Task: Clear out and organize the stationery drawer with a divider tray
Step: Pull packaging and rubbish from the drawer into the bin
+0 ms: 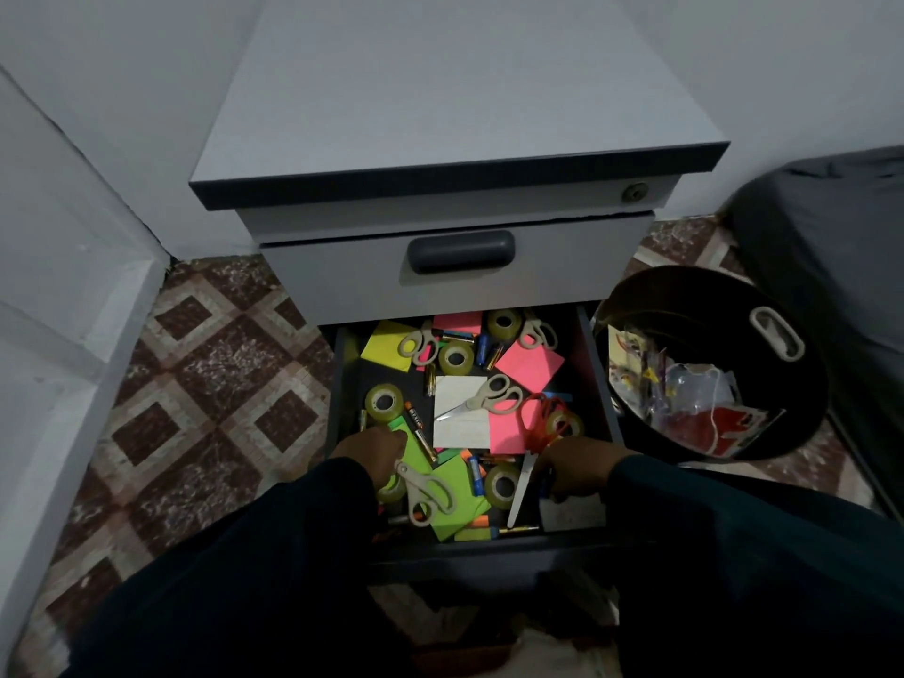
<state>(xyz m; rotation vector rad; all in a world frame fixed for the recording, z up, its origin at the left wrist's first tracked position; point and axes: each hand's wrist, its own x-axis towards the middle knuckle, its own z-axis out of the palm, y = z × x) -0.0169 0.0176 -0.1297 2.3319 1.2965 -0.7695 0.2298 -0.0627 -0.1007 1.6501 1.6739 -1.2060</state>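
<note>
**Both hands down in the cluttered stationery drawer**

The open drawer (594, 379) of the grey pedestal cabinet (455, 115) holds loose stationery, and both grips are in its near end. The left hand (374, 452) rests, fingers curled, on a green sticky pad (416, 455); whether that grip grasps anything I cannot tell. Just right of it lie beige scissors (425, 489), blade tip touching the knuckles, and just beyond it a tape roll (384, 401). The right hand (579, 469) is curled near the drawer's right front corner; its fingers are hidden, so that grip's state I cannot tell either. Orange-handled scissors (535, 433) lie right beside it on the left, blades pointing toward the person. Between the two grips sit a second tape roll (501, 484) and a blue battery (474, 477). Beyond both, mid-drawer, another pair of beige scissors (482, 398) lies on a white pad (460, 423). To the right of the right grip, outside the drawer, a black bin (782, 296) holds scraps.
</note>
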